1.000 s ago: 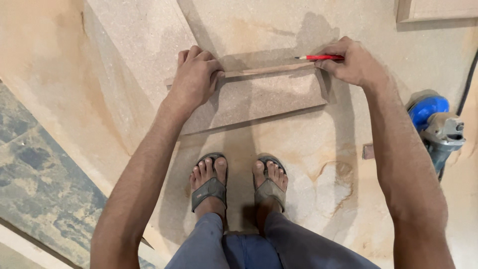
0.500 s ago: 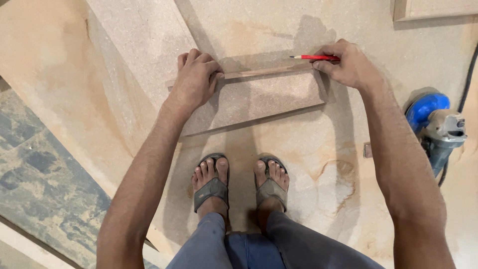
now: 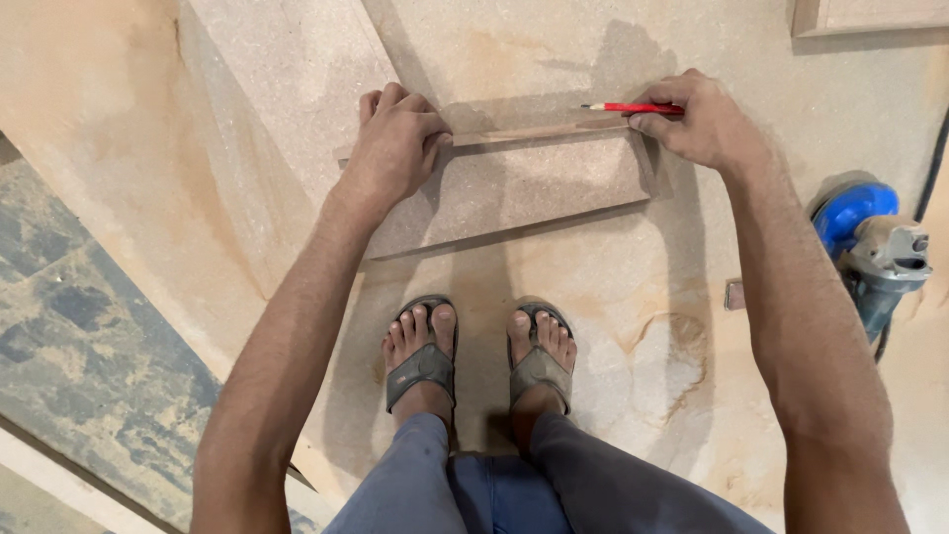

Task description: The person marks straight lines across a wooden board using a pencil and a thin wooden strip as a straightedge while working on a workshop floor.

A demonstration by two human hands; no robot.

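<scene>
Now the small rectangular board piece (image 3: 514,188) lies flat on the large dusty sheet of board (image 3: 593,287) that covers the floor, just ahead of the person's sandalled feet (image 3: 479,351), its long edges running left to right and tilted a little. Compared with a second ago it has hardly shifted, and both hands sit in the same places, so the marking along its far edge looks steady rather than finished. Its top is a speckled, grainy beige like pressed particle board, with a thin strip of paler wood (image 3: 534,132) lying along the far edge and a dark shadow under the near one. The left hand (image 3: 395,143) is clenched over the piece's far left corner, fingers curled down onto it, pinning it. The right hand (image 3: 697,119) rests at the far right corner with its grip closed on a red pencil (image 3: 633,107), which lies nearly level with its dark tip pointing left over the strip. Off to the right, well apart, a blue and grey power tool (image 3: 870,247) sits on the sheet with its black cable (image 3: 929,178) trailing away. A framed panel edge (image 3: 870,17) shows at the top right, and blotchy grey flooring (image 3: 79,346) lies beyond the sheet on the left.
</scene>
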